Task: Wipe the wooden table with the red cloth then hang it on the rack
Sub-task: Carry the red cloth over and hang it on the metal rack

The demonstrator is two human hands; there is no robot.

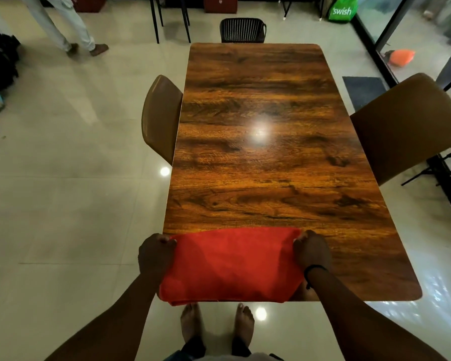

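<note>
The red cloth (232, 264) lies spread flat at the near left end of the long wooden table (266, 142), its near edge hanging slightly over the table's front edge. My left hand (155, 254) grips the cloth's far left corner at the table's left edge. My right hand (311, 250) grips the far right corner, a black band on its wrist. No rack is in view.
A brown chair (160, 118) is tucked at the table's left side, another brown chair (409, 123) stands at the right, and a black chair (242, 29) at the far end. A person's legs (63, 27) stand far left. A glass partition (391, 35) runs along the right.
</note>
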